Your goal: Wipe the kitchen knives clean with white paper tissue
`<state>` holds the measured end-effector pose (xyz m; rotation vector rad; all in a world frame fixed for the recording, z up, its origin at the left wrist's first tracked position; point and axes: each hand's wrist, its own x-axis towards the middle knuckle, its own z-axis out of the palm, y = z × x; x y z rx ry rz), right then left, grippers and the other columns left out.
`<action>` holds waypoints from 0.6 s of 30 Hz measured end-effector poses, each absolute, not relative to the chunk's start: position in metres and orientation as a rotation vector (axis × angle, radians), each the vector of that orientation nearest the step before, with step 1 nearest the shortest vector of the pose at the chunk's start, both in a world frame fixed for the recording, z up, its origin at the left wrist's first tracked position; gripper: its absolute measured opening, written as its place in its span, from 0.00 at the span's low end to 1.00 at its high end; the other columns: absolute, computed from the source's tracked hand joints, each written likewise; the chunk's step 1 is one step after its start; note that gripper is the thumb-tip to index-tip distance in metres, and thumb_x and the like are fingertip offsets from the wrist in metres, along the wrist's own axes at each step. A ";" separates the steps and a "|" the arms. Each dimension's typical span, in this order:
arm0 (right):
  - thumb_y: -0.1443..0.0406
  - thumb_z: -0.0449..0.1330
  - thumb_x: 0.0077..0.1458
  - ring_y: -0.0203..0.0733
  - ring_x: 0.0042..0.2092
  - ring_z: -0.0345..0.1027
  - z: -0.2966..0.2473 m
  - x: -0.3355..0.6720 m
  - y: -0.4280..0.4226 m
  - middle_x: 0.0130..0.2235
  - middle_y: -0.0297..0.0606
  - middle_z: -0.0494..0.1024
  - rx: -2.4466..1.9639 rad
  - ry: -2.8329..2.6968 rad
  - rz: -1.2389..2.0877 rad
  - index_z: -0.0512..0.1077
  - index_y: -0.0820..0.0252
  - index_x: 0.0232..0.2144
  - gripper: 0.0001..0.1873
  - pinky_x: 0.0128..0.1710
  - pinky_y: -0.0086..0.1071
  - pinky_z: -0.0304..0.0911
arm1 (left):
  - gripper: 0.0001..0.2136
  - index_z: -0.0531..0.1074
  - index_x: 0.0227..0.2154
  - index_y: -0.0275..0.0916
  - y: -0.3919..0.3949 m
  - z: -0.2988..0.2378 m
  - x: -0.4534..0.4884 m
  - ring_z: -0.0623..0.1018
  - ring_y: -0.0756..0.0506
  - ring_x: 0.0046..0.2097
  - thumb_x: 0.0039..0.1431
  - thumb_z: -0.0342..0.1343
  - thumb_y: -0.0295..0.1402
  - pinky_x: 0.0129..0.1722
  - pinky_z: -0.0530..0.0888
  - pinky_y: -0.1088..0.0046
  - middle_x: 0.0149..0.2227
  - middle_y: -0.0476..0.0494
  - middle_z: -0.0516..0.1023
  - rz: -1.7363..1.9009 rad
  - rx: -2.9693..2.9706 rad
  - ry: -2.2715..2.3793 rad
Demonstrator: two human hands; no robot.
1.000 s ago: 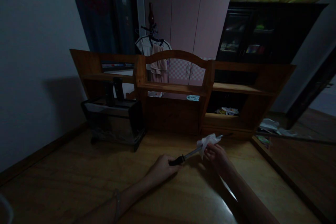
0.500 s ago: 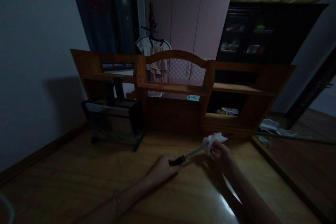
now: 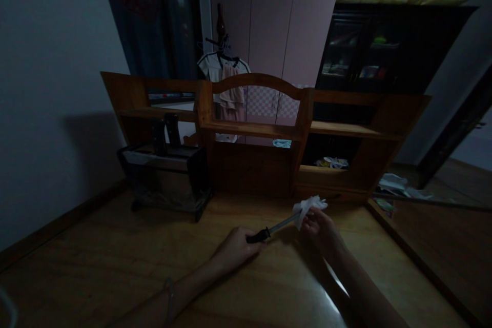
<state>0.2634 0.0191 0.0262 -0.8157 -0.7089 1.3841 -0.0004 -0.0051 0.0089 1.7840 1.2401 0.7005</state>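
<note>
Yellow-brown wooden table (image 3: 238, 302) beneath, the left hand (image 3: 237, 246) grips a slim black-handled metal rod (image 3: 277, 226), while the crumpled white tissue (image 3: 307, 207) pinched around it by the right hand (image 3: 319, 225) could tear if dragged hard.

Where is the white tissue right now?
The white tissue is right of centre in the head view, in front of the wooden shelf unit. The right hand holds it over the far part of the black-handled rod.
</note>
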 end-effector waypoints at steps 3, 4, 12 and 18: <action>0.62 0.67 0.42 0.39 0.34 0.71 0.028 0.250 0.013 0.34 0.39 0.78 -0.826 -0.675 1.509 0.74 0.61 0.29 0.11 0.35 0.30 0.68 | 0.15 0.74 0.24 0.32 -0.005 0.009 0.000 0.60 0.52 0.24 0.49 0.55 0.43 0.23 0.53 0.77 0.21 0.52 0.62 0.694 1.770 1.224; 0.63 0.67 0.42 0.40 0.34 0.72 0.027 0.247 0.011 0.35 0.40 0.78 -0.829 -0.704 1.530 0.74 0.62 0.30 0.11 0.36 0.30 0.68 | 0.15 0.73 0.24 0.32 -0.005 0.009 0.000 0.60 0.52 0.24 0.49 0.55 0.42 0.23 0.53 0.77 0.20 0.53 0.61 0.700 1.773 1.214; 0.66 0.69 0.39 0.42 0.35 0.72 0.022 0.243 0.012 0.33 0.38 0.78 -0.837 -0.747 1.531 0.73 0.61 0.30 0.12 0.38 0.34 0.67 | 0.14 0.72 0.22 0.33 -0.005 0.008 0.000 0.60 0.52 0.24 0.49 0.56 0.42 0.23 0.52 0.77 0.20 0.53 0.60 0.702 1.782 1.217; 0.67 0.69 0.40 0.39 0.32 0.71 0.025 0.246 0.012 0.31 0.37 0.77 -0.826 -0.707 1.520 0.73 0.62 0.28 0.11 0.35 0.31 0.68 | 0.15 0.73 0.23 0.32 -0.006 0.009 0.000 0.60 0.52 0.24 0.49 0.56 0.43 0.23 0.53 0.77 0.21 0.52 0.61 0.700 1.782 1.231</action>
